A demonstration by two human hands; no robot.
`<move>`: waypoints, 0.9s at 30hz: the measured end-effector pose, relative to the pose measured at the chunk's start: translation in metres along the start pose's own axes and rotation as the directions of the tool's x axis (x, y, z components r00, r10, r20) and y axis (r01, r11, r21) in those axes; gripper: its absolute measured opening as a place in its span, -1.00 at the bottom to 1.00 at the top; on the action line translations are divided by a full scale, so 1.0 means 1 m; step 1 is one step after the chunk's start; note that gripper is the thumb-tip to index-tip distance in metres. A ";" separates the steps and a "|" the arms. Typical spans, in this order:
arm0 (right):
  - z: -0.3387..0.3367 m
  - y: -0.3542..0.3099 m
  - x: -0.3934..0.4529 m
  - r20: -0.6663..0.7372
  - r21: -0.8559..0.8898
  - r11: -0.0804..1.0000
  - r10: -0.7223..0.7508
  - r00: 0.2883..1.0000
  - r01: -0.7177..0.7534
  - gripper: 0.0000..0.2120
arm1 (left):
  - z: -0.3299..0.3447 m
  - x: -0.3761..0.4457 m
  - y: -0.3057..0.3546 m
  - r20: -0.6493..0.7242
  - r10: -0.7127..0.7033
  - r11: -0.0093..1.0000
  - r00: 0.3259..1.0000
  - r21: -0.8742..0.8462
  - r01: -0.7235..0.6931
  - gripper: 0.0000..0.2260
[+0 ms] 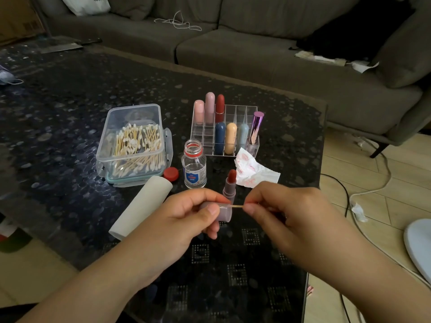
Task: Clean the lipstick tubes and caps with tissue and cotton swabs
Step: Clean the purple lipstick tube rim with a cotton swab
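Fingers (pixel 211 209) of your L hand (pixel 186 213) curl round the mauve cap (pixel 222 212), mouth turned R so your R hand (pixel 286 213) can pinch the cotton swab (pixel 238 206) into it, w/ the bared lipstick tube (pixel 229 185) upright on the tabletop (pixel 70 113) just behind.

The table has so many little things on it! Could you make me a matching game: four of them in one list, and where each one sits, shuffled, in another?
Things:
1. cotton swabs
2. red bottle cap
3. uncapped lipstick
4. purple metallic lipstick

Places:
A. at the right end of the clear organizer
B. standing on the table just beyond the hands
C. inside the clear plastic box
D. lying between the box and the small glass bottle

Pairs: 1-C, 2-D, 3-B, 4-A
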State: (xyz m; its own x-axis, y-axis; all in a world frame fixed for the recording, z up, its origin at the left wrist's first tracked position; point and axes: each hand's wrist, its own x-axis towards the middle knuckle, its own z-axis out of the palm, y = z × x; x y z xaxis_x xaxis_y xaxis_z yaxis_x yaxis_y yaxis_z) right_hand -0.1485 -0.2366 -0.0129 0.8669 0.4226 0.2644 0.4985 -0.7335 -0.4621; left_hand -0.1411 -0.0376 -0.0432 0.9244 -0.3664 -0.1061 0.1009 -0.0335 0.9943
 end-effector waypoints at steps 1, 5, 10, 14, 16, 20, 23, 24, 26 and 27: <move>0.000 0.000 0.000 -0.007 -0.022 1.000 0.001 1.000 -0.001 -0.82 | 0.000 0.000 0.001 0.000 0.002 1.000 1.000 -0.002 -0.002 -0.80; 0.002 -0.001 -0.001 0.040 0.010 0.999 -0.041 0.998 0.040 -0.81 | 0.000 0.000 0.001 -0.024 0.005 0.999 1.000 -0.032 -0.006 -0.79; 0.003 0.001 0.001 -0.053 0.037 0.999 -0.003 0.999 0.005 -0.82 | 0.001 0.002 0.000 -0.014 0.011 1.000 1.000 -0.019 -0.011 -0.79; 0.002 0.000 -0.001 0.033 0.027 0.997 -0.076 0.997 0.075 -0.84 | 0.001 0.001 -0.001 -0.003 0.005 1.000 1.000 -0.006 -0.005 -0.79; -0.002 0.002 -0.001 -0.016 0.010 0.998 -0.056 0.998 0.057 -0.84 | 0.001 0.002 -0.001 -0.004 -0.001 1.000 1.000 0.002 0.001 -0.79; -0.003 0.004 0.001 -0.054 -0.054 0.998 -0.020 0.998 0.017 -0.84 | -0.001 0.004 -0.001 -0.018 0.003 1.000 1.000 -0.024 -0.004 -0.79; -0.003 0.003 -0.001 0.052 0.029 0.999 -0.045 0.998 0.044 -0.81 | -0.001 0.003 -0.001 -0.043 0.014 0.999 0.999 -0.043 -0.016 -0.79; -0.003 0.002 -0.002 0.049 0.061 0.997 -0.053 0.997 0.050 -0.82 | -0.001 0.003 -0.001 -0.042 0.014 0.999 0.999 -0.034 -0.016 -0.79; -0.004 0.003 -0.001 -0.022 0.054 0.998 -0.036 0.999 0.037 -0.84 | -0.001 0.003 -0.001 -0.029 0.017 1.000 0.999 -0.012 -0.017 -0.79; -0.005 0.003 -0.001 -0.043 0.025 0.999 -0.021 0.999 0.022 -0.84 | -0.001 0.003 0.000 -0.027 0.019 1.000 0.999 -0.009 -0.019 -0.79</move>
State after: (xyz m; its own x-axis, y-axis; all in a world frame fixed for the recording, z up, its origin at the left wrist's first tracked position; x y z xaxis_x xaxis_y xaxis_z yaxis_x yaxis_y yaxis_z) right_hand -0.1475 -0.2415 -0.0106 0.8557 0.4143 0.3100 0.5169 -0.7108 -0.4769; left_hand -0.1375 -0.0380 -0.0439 0.9356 -0.3420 -0.0874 0.0865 -0.0179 0.9961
